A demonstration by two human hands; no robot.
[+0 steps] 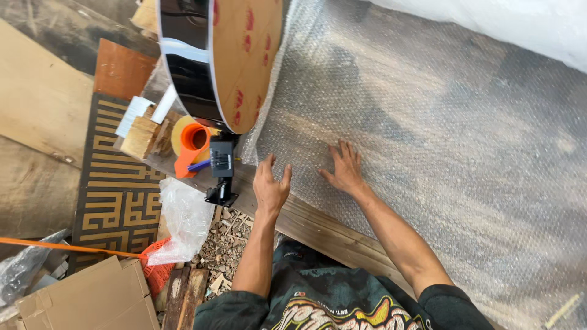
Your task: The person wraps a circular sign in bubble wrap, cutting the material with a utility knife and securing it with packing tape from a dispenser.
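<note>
While you smooth the wrap [428, 153] | left hand [270, 186] half spread at its edge | right hand [345, 171] spread flat | next: press outward evenly.

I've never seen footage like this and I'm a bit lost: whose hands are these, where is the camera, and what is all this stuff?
There is no machine here. A person wears a camera on the head, so you look down along their own arms. Both hands are bare and hold nothing: the left hand and the right hand press flat, fingers spread, on a big sheet of bubble wrap spread over a wooden bench. Above the left hand stands a round disc with a brown face and a black edge, upright on a small black stand. Beside it lie an orange tape dispenser and wood blocks. A cardboard box sits lower left.
</note>
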